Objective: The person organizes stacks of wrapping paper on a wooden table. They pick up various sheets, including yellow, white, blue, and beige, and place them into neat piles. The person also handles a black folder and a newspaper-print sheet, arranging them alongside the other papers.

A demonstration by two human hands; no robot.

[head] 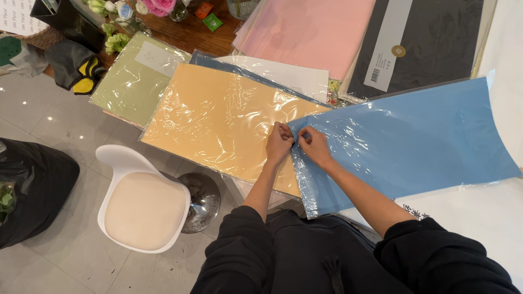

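A pack of blue paper sheets (414, 136) in clear plastic wrap lies on the table, overlapping an orange-yellow pack (212, 120). My left hand (278, 144) and my right hand (315, 146) sit close together at the blue pack's upper left corner. Both hands pinch the clear plastic edge there, fingers closed on it. Black sleeves cover my upper forearms.
Green (136, 79), white (289, 73), pink (310, 30) and black (436, 38) wrapped paper packs lie on the table behind. Flowers (158, 6) stand at the far edge. A white chair (143, 204) with a chrome base is on the tiled floor, a black bag (32, 185) at left.
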